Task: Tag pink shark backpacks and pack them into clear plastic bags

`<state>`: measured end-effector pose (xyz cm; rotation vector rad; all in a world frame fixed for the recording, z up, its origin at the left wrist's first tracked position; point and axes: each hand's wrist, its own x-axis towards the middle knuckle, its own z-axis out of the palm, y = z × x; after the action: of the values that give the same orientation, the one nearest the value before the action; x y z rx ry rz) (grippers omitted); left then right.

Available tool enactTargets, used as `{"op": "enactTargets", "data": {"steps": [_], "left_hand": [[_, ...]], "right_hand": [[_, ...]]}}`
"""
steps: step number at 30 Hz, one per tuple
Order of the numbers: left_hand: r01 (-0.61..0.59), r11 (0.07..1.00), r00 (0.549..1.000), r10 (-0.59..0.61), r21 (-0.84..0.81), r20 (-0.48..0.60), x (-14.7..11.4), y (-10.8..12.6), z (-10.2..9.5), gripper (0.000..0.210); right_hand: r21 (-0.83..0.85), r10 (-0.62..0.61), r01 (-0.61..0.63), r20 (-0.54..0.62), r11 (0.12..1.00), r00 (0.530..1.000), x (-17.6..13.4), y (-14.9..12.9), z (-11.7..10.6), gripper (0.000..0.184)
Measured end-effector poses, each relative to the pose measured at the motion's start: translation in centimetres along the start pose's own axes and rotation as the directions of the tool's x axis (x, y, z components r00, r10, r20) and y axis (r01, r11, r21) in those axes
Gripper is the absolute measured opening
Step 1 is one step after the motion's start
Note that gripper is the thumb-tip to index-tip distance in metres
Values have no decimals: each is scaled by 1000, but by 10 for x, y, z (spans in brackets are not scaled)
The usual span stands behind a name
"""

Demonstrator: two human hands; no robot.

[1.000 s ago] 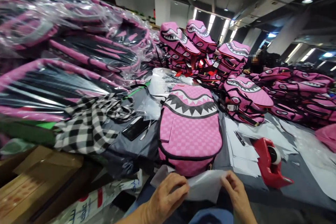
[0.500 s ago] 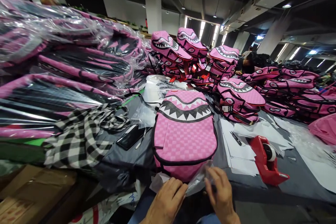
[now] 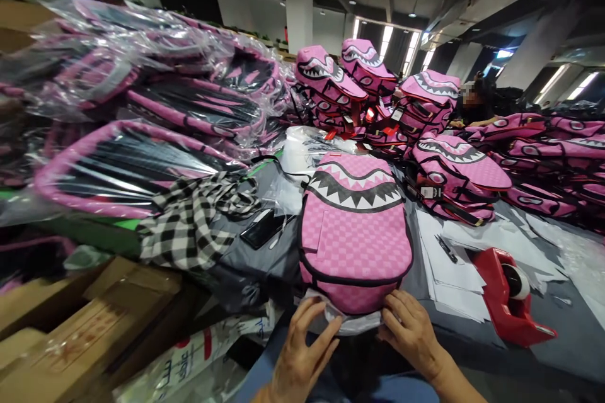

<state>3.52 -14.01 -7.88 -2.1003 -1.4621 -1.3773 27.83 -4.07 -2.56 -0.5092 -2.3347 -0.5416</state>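
Note:
A pink checkered backpack [image 3: 359,239] with a black-and-white toothed mouth print lies face up in front of me, its bottom toward me. Along its bottom edge bunches a clear plastic bag [image 3: 352,325]. At the lower left corner, my left hand [image 3: 305,346] pinches the bag's rim between thumb and fingers. My right hand [image 3: 412,334] is closed on the rim at the lower right corner, its fingertips against the backpack. How far the plastic reaches beneath the backpack is hidden.
Plastic-wrapped backpacks [image 3: 155,164] pile up on the left, above a checked cloth [image 3: 189,227] and a phone [image 3: 262,230]. Unwrapped backpacks [image 3: 454,170] stand behind. To the right lie papers [image 3: 449,277], a pen [image 3: 445,248] and a red tape dispenser [image 3: 508,302]. Cardboard boxes [image 3: 94,334] sit lower left.
My right hand has come in against the backpack's lower right corner with the plastic. My left hand has shifted toward the lower left corner, its fingers more spread. The view has swung left.

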Motion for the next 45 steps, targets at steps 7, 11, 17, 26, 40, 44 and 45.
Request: {"op": "enactTargets", "data": {"steps": [7, 11, 17, 26, 40, 44, 45], "left_hand": [[-178, 984, 981, 178, -11, 81, 27, -15, 10, 7], [-415, 906, 885, 422, -79, 195, 45, -32, 3, 9], [-433, 892, 778, 441, -126, 448, 71, -43, -13, 14], [-313, 878, 654, 476, -362, 588, 218, -32, -93, 14], [-488, 849, 872, 467, 203, 147, 249, -11, -72, 8], [-444, 884, 833, 468, -149, 296, 236, -12, -84, 23], [-436, 875, 822, 483, -213, 303, 234, -16, -88, 18]], "right_hand": [[90, 28, -46, 186, 995, 982, 6, 6, 2, 16], [134, 45, -99, 356, 986, 934, 16, 12, 2, 18], [266, -64, -128, 610, 955, 790, 40, 30, -20, 21], [392, -36, -190, 501, 900, 864, 135, 78, -91, 25], [-8, 132, -136, -196, 991, 972, 152, 76, -73, 12], [68, 232, -222, -249, 973, 940, 142, 68, -68, 15], [91, 204, -188, -210, 978, 956, 140, 65, -68, 13]]}}
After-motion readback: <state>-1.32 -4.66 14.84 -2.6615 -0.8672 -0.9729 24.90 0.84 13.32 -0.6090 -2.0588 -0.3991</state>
